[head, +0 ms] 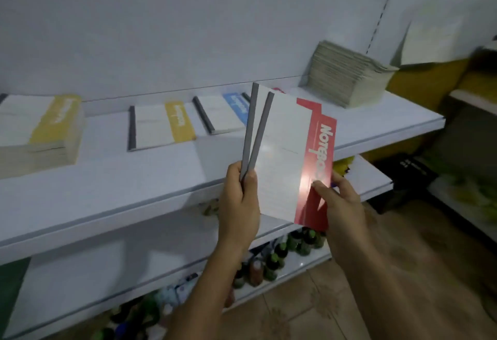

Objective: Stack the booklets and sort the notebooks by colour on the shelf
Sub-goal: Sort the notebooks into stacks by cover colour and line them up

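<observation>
Red bands run down the covers of the two red notebooks point(285, 156) held fanned above the shelf point(150, 178); the front one reads "Notebook" in white letters. The left hand point(240, 202) is clamped on their grey spines at the lower corner, and the right hand point(341, 202) pinches the red edge. At ten o'clock from them, a yellow notebook stack point(40, 129) sits on the shelf, a single yellow notebook point(161, 127) beside it, then a blue notebook point(223, 113); their lettering is too blurred to read. At one o'clock stands the booklet pile point(347, 73).
</observation>
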A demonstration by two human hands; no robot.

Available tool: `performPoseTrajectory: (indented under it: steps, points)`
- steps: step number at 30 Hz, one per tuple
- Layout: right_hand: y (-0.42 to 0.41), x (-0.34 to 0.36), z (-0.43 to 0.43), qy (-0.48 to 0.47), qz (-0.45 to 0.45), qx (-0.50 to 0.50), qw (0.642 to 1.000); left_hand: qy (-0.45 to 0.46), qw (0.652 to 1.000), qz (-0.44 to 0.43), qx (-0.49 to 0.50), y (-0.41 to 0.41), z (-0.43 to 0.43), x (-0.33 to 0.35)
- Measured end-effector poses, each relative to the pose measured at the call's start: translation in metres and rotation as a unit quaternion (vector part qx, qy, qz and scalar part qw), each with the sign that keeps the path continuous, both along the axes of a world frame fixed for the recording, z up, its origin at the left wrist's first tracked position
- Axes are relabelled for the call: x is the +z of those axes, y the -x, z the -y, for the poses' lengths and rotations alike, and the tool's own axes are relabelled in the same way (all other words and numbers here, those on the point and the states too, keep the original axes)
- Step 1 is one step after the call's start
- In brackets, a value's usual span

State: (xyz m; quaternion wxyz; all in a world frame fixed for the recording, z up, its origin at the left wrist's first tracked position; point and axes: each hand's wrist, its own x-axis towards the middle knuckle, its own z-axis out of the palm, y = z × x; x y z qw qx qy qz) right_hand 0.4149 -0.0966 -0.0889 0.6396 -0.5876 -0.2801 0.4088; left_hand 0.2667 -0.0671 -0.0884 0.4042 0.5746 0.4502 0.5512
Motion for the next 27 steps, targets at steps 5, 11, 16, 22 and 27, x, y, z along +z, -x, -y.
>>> performPoseTrajectory:
  steps: [5, 11, 16, 22, 27]
  points:
    - [-0.065, 0.002, 0.024, 0.026, 0.038, 0.025, 0.999, 0.022, 1.0, 0.019, -0.012, -0.061, 0.013, -0.017]
    - [-0.097, 0.004, 0.008, 0.027, 0.005, 0.023, 0.999, 0.015, 0.998, -0.055, -0.01, -0.089, -0.006, -0.009]
    - [-0.11, 0.007, -0.044, -0.004, 0.065, 0.01, 0.998, -0.009, 0.992, -0.117, 0.035, -0.104, -0.06, 0.003]
    - [-0.133, 0.031, -0.147, -0.038, 0.174, 0.023, 0.984, -0.009, 0.975, -0.21, 0.075, -0.125, -0.147, 0.02]
    - [-0.143, 0.031, -0.233, -0.049, 0.23, 0.042, 0.971, 0.078, 0.959, -0.272, 0.006, -0.123, -0.221, 0.018]
